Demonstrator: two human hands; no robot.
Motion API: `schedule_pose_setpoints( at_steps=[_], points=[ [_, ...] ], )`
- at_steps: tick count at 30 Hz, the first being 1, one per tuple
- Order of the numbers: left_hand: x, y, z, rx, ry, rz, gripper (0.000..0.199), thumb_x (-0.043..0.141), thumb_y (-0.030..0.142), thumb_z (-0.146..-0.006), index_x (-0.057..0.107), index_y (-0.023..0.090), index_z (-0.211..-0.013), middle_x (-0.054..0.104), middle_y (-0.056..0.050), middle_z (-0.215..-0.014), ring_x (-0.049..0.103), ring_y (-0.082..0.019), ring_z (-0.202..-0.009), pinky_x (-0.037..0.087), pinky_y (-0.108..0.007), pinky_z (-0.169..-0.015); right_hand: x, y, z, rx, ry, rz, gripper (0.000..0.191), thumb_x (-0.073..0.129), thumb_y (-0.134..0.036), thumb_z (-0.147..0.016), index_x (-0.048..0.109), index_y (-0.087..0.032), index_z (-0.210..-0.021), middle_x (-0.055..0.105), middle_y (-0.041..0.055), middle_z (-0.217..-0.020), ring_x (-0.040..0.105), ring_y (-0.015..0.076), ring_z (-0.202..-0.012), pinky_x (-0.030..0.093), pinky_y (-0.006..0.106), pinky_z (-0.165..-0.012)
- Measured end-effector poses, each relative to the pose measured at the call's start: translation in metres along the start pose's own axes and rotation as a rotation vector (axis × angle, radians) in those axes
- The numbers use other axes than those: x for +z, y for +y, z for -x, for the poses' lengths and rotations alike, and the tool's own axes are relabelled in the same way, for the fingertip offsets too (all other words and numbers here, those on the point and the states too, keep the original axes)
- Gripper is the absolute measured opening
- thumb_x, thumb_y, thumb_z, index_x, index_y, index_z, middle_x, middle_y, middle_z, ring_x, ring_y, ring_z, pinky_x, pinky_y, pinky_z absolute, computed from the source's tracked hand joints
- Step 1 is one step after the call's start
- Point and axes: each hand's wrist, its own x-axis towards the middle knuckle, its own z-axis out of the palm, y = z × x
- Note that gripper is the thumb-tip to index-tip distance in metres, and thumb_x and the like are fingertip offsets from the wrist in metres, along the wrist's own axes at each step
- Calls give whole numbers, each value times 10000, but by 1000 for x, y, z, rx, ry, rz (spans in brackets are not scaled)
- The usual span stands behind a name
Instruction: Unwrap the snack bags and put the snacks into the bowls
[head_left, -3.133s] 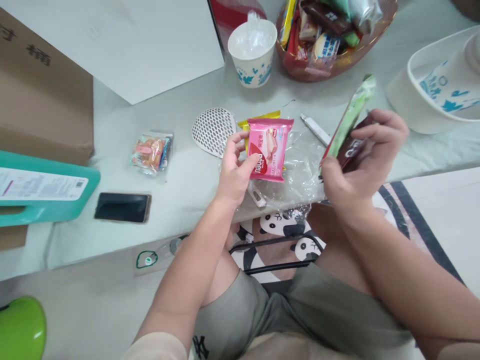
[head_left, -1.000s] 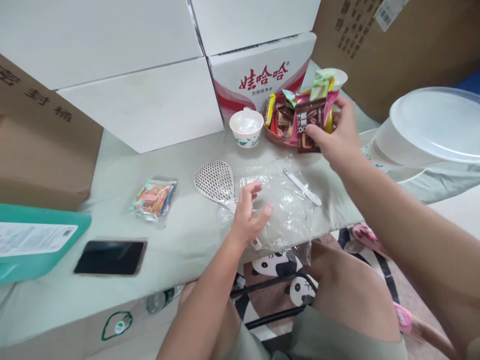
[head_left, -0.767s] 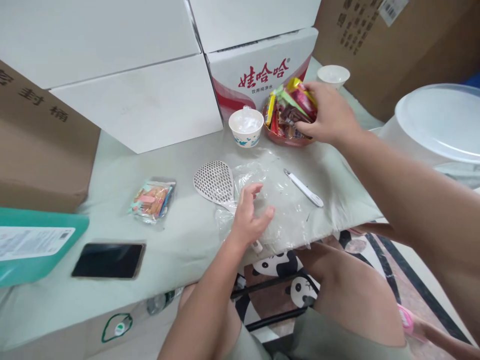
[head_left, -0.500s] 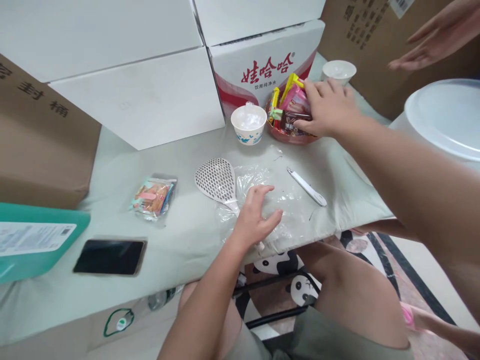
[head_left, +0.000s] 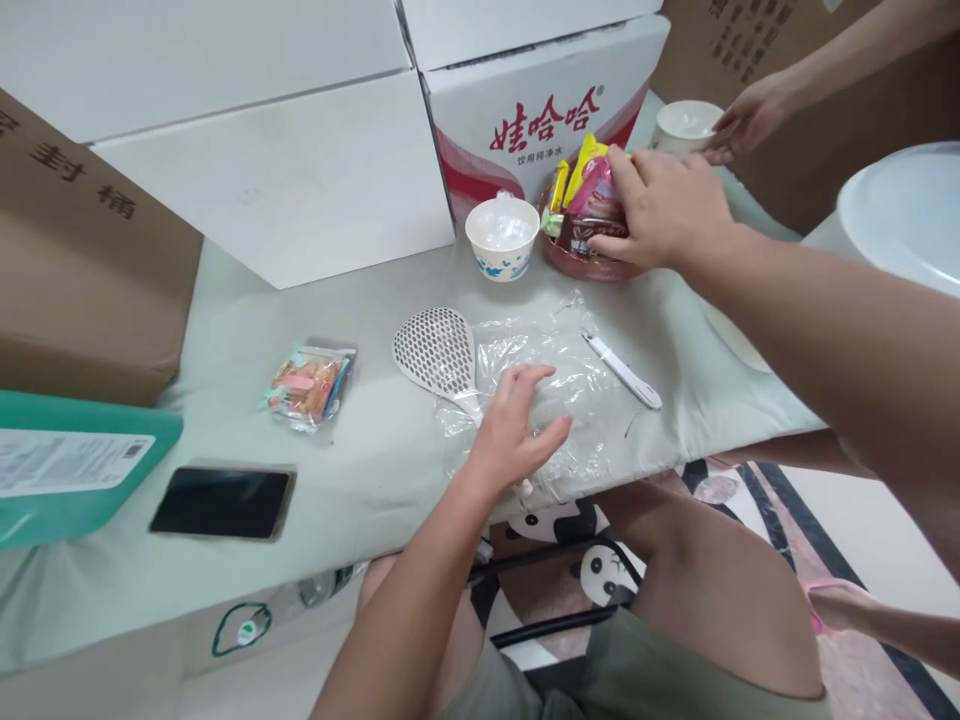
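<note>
My right hand spans the right side of a reddish see-through bowl, its thumb at the front and its fingers over the back. Snack packets in yellow, pink and dark brown fill the bowl; my hand hides some of them. Over a clear plastic sheet, my left hand is held open with curved fingers and nothing in it. It partly covers the handle of a white perforated paddle. To the right of the sheet lies a slim white tool with a metal tip.
A paper cup with clear plastic inside stands left of the bowl. Another person's hand touches a second cup. Wrapped snack, phone and green package lie left. White boxes line the back; a white lidded tub stands right.
The other person's hand has come down to the far cup. My hands keep about the same places, and the view has shifted slightly.
</note>
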Motion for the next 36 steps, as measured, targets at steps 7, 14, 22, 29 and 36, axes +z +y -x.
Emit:
schedule_pose_setpoints(
  at_steps=[7, 14, 22, 29, 36],
  points=[
    [-1, 1, 0, 13, -8, 3, 451, 636, 345, -901, 504, 243, -1320, 550, -125, -1321, 600, -261, -1182, 535, -442, -1038, 19, 27, 7, 42, 24, -134, 640, 916, -462, -619, 755, -90, -1114, 411, 226, -1650, 299, 413, -1585, 208, 568, -1249],
    [1, 0, -2, -8, -8, -1, 452, 636, 338, -892, 517, 229, -1314, 561, -137, -1324, 596, -285, -1209, 523, -483, -1073, 29, 30, 21, 113, 129, -193, 469, 901, -413, -718, 756, -123, -1057, 435, 209, -1656, 343, 390, -1575, 221, 565, -1246],
    [-1, 5, -2, -25, -9, 1, 454, 608, 327, -879, 533, 195, -1306, 560, -146, -1330, 583, -274, -1242, 496, -470, -1112, 8, -31, 53, 157, 97, -320, 353, 842, -249, -795, 613, -197, -1059, 614, 162, -1444, 230, 334, -1576, 409, 513, -1154],
    [0, 7, 0, -52, -5, 22, 491, 617, 354, -860, 539, 200, -1319, 561, -144, -1334, 591, -269, -1233, 511, -457, -1101, 19, -80, 93, 757, 177, -595, 189, 660, -248, -913, 530, -226, -778, 606, 38, -779, 613, 184, -800, 479, 278, -650],
    [0, 5, 0, -36, 12, -3, 502, 620, 324, -855, 552, 185, -1332, 580, -146, -1311, 605, -264, -1224, 512, -462, -1115, 39, -109, 134, 943, 62, -1079, 150, 598, -339, -874, 557, -216, -799, 520, -26, -653, 484, 99, -530, 373, 216, -489]
  ],
)
